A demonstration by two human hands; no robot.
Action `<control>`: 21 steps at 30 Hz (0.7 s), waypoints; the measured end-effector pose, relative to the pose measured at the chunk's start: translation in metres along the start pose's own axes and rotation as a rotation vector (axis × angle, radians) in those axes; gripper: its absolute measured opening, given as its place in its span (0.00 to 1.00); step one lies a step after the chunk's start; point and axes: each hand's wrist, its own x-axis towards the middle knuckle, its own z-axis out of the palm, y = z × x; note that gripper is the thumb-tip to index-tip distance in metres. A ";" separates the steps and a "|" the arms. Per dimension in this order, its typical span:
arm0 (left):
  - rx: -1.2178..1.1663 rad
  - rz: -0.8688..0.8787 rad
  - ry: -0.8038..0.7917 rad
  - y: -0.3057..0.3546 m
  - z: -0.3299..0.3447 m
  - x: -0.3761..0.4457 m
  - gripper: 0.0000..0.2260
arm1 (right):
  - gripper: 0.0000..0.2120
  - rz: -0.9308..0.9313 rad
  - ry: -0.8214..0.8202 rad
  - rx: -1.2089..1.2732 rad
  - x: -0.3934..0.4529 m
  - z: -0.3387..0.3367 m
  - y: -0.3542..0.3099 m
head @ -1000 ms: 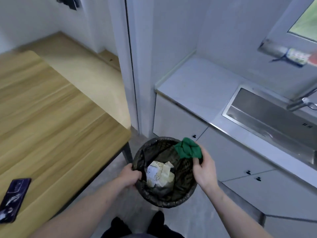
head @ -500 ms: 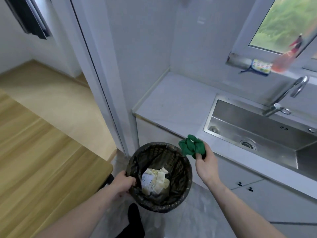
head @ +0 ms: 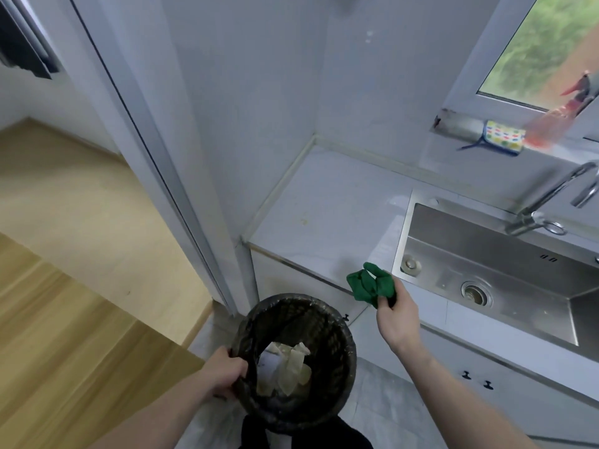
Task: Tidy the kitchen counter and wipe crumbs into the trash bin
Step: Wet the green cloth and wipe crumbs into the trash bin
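the right hand [head: 393, 311] pinches a crumpled green cloth [head: 371, 284], bunched tight between fingers and thumb, probably so crumbs stay trapped in its folds. the wrist is raised and the forearm runs up from 5 o'clock, with the cloth at the front edge of the pale grey stone bench [head: 327, 218]. the left hand [head: 223, 372] curls over the rim of the round black bag-lined trash bin [head: 337, 322] at its 9 o'clock side, fingers hooked inside. that grip seems meant to hold the bin just below the bench edge as a catcher. crumpled pale paper scraps [head: 285, 367] lie in its bottom. a stainless steel sink [head: 505, 273] sits at 3 o'clock of the cloth, and a few faint specks mark the bench at 11 o'clock.
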 end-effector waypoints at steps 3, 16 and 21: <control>-0.037 -0.030 0.002 0.010 -0.005 0.019 0.27 | 0.25 0.010 -0.016 -0.022 0.024 0.006 -0.001; -0.206 -0.206 0.138 0.057 0.014 0.035 0.18 | 0.29 -0.066 -0.099 -0.077 0.166 0.003 0.011; -0.234 -0.222 0.190 0.055 0.026 0.038 0.16 | 0.34 -0.113 -0.162 -0.171 0.209 0.009 0.024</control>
